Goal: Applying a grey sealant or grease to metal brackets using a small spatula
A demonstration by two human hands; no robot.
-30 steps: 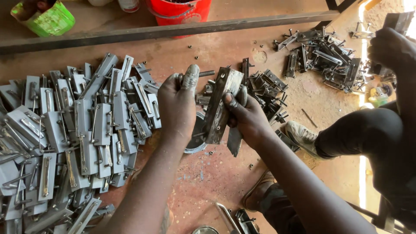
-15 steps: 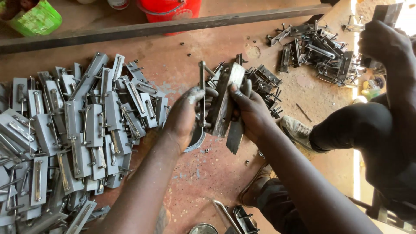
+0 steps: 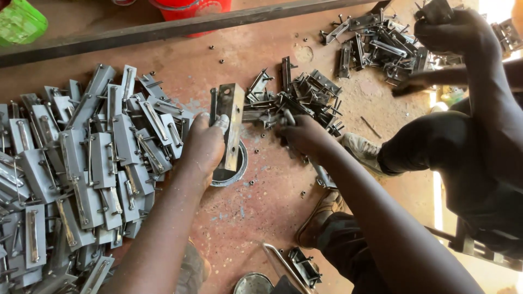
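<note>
A: What sits at the centre of the frame?
B: A flat metal latch plate (image 3: 231, 124), stood upright, its lower end over a round metal ring (image 3: 231, 170) on the reddish floor (image 3: 256, 212)

A: Who holds it?
B: The left hand (image 3: 204, 144) is wrapped around its left edge, thumb pressed on the upper face

A: And the other hand?
B: The right hand (image 3: 302, 133) is apart from the plate, just right of centre, fingers curled into a dark pile of small metal parts (image 3: 294, 98). It looks closed on a piece, but which one I cannot tell

A: What lies left of the plate?
B: A big heap of grey finished latches (image 3: 81, 163) fills the left side of the frame, overlapping one another

A: And further out?
B: A second dark pile of parts (image 3: 376, 46) in the upper right, with another person's hand (image 3: 452, 30) above it, gripping a dark metal piece. Small nuts are scattered over the floor between the piles

A: Along the top edge?
B: A long dark metal bar (image 3: 180, 30), a red bucket (image 3: 196, 8) behind it, a green container (image 3: 22, 22) in the upper left corner

A: Bottom of the frame?
B: A shoe (image 3: 318, 218) right of centre and a few more metal pieces (image 3: 302, 267) near the bottom edge
</note>
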